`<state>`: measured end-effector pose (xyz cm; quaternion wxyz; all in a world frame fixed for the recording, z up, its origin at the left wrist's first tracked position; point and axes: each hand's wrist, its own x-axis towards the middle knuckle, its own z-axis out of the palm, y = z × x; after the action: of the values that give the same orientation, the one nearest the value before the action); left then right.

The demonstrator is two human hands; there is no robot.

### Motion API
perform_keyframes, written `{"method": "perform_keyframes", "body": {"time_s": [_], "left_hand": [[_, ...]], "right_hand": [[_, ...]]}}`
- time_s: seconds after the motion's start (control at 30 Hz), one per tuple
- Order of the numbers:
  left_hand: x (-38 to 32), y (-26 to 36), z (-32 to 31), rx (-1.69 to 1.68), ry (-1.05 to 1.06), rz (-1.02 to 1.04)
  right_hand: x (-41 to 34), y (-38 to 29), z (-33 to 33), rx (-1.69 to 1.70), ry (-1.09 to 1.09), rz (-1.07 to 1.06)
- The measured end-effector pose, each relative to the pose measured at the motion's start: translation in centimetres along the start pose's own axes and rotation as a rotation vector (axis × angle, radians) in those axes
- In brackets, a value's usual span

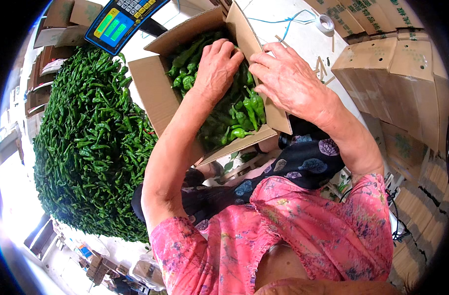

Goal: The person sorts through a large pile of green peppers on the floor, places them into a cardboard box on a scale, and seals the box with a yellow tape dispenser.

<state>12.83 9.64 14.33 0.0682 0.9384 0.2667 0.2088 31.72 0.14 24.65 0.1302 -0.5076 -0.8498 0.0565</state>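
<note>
In front of me stands an open cardboard box [152, 86] with its flaps spread outward. Green peppers [254, 105] fill it, partly covered by a dark, see-through film or net [219, 123]. My left hand [219, 70] is inside the box opening, over the peppers. Its fingers are bent and the tips are hidden, so whether they pinch anything is unclear. At the box's right flap [275, 110], my right hand [287, 81] reaches over the edge with curled fingers touching the cardboard. A firm grip there cannot be made out.
A large heap of green peppers [95, 155] rises at left. Beyond the box stands a digital scale display [117, 25]. Stacked cartons [390, 81] line the right side. Blue strapping [289, 20] and a tape roll [324, 24] lie on the white floor.
</note>
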Motion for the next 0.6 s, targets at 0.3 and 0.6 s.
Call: {"method": "perform_keyframes", "body": {"time_s": [0.3, 0.6], "left_hand": [[-0.3, 0.3, -0.4, 0.177, -0.121, -0.070], [-3.4, 3.5, 0.4, -0.004, 0.018, -0.224]], "right_hand": [[-0.6, 0.9, 0.8, 0.091, -0.010, -0.037], [0.3, -1.8, -1.9, -0.157, 0.092, -0.005]]}}
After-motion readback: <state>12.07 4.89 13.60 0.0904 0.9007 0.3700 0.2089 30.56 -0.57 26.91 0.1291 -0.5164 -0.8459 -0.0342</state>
